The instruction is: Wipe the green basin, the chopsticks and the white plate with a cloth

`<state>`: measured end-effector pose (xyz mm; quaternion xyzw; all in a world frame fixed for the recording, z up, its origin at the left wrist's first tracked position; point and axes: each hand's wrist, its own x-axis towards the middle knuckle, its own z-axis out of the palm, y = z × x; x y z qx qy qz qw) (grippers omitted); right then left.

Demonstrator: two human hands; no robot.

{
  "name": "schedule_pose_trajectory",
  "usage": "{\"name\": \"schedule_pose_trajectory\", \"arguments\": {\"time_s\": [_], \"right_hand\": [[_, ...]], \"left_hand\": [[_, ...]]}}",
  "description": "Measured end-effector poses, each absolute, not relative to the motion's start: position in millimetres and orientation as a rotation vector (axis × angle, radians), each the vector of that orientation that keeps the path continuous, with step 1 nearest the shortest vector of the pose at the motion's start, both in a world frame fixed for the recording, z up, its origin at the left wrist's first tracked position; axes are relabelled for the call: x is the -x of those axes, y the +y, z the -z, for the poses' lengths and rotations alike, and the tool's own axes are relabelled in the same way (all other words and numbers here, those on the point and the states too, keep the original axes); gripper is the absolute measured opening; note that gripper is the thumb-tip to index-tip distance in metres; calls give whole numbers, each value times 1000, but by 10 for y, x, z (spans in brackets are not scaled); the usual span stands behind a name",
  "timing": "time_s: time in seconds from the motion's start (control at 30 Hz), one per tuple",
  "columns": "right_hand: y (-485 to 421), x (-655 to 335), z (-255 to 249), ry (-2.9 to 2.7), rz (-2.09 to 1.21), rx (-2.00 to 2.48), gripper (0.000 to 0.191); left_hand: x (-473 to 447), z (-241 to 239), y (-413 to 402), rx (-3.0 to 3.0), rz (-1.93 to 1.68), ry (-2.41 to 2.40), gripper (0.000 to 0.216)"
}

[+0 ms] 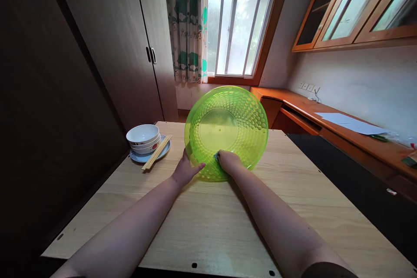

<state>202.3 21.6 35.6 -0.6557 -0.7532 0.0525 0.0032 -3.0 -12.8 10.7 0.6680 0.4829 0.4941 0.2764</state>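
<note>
A translucent green plastic basin stands tilted on the wooden table, its inside facing me. My left hand grips the basin's near left rim, thumb across the edge. My right hand is closed inside the basin near its lower rim, pressing a small bluish-grey cloth or sponge against the plastic. Most of that cloth is hidden under the fingers.
Stacked white bowls sit on a plate at the table's left, with wooden chopsticks laid across it. A wardrobe stands behind. An orange desk with papers runs along the right wall under a window.
</note>
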Motion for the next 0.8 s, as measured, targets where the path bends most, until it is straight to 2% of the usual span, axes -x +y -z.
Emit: {"name": "schedule_pose_trajectory", "arguments": {"time_s": [0.3,0.57,0.8], "right_hand": [[203,-1985,-365,-2322,-199,2080,29],[272,-2143,-392,-2091,-182,2366,39],[207,-2015,-356,-2296,-165,2138,30]], "left_hand": [[-11,-121,-128,-1751,-1300,1358,59],[32,-160,-139,-1804,-1341,1367,63],[31,-152,-139,-1756,-1379,1340,61]]}}
